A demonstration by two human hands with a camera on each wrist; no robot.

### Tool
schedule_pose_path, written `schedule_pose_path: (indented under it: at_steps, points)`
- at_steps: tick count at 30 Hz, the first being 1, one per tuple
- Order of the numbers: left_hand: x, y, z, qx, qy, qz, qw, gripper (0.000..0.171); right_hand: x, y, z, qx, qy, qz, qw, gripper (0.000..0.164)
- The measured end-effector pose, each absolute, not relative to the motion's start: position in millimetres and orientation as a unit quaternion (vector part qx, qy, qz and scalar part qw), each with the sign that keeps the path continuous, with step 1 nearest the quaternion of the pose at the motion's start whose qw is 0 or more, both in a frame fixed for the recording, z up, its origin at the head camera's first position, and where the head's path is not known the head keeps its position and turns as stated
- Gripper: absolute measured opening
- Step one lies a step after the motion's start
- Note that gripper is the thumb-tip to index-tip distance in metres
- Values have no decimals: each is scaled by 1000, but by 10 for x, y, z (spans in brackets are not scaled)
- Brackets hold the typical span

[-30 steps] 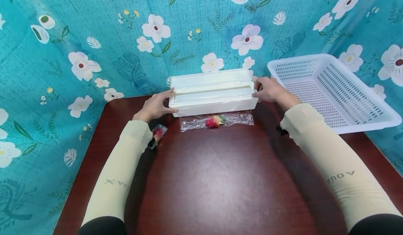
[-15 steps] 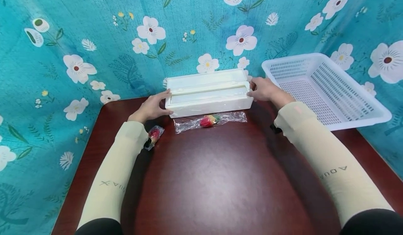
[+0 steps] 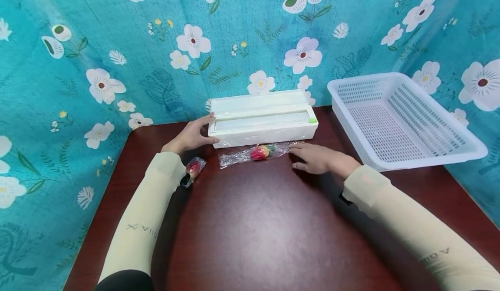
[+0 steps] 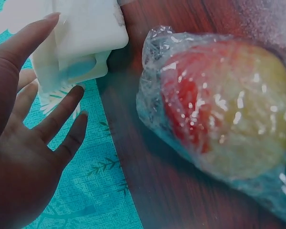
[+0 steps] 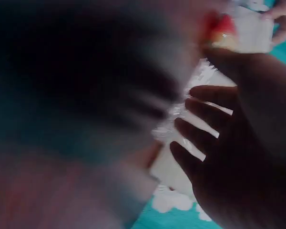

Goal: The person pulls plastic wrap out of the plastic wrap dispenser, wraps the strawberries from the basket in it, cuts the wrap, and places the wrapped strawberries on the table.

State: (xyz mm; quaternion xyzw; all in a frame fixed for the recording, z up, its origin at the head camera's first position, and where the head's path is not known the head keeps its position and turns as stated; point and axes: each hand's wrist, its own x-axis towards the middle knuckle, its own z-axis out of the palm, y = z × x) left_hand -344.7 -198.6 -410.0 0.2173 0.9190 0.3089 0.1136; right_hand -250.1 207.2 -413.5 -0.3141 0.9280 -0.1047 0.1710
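Observation:
A long white box [image 3: 269, 133] stands at the back of the table, its lid [image 3: 258, 100] tilted back. My left hand [image 3: 190, 135] grips the box's left end, thumb at the front and forefinger at the upper edge; the left wrist view shows the other fingers [image 4: 66, 112] spread. In front of the box lies a red-and-yellow artificial flower [image 3: 260, 152] in a clear plastic wrapper. My right hand [image 3: 316, 157] is at the wrapper's right end, fingers extended; whether they touch it is hard to tell. Another wrapped flower [image 4: 229, 105] lies beside my left wrist.
A white perforated plastic basket [image 3: 410, 122] stands at the right side of the dark red-brown table [image 3: 265, 221]. A green tab [image 3: 313, 120] shows at the box's right corner. A turquoise floral cloth [image 3: 234, 35] hangs behind the table.
My right hand has let go of the box's right end and moved down toward me to the flower's wrapper. The green tab has come into sight. My left hand stays at the box.

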Motion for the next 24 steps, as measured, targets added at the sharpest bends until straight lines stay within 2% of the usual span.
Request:
schedule_pose_path:
  at_steps: [2, 4, 12, 18, 21, 22, 24]
  points:
    - [-3445, -1991, -4107, 223, 917, 310, 114, 85, -2458, 2124, -4224, -311, 926, -105, 184, 61]
    - [-3440, -2001, -4105, 227, 914, 317, 115, 82, -2425, 2179, -4272, -316, 924, -109, 185, 66]
    - [-3437, -2068, -4080, 193, 899, 365, 144, 76, -2386, 2266, -4324, -336, 918, -130, 165, 67]
    - [-3401, -2155, -4050, 139, 896, 383, 177, 73, -2417, 2269, -4436, -331, 919, -125, 177, 68]
    - [-3387, -2196, -4053, 132, 904, 378, 151, 64, -2423, 2256, -4444, -323, 920, -122, 187, 68]
    - [-3377, -2203, -4057, 134, 909, 373, 128, 60, -2421, 2249, -4427, -321, 920, -121, 191, 68]
    - [-3326, -2179, -4037, 155, 923, 349, 51, 51, -2422, 2234, -4381, -317, 921, -116, 197, 67]
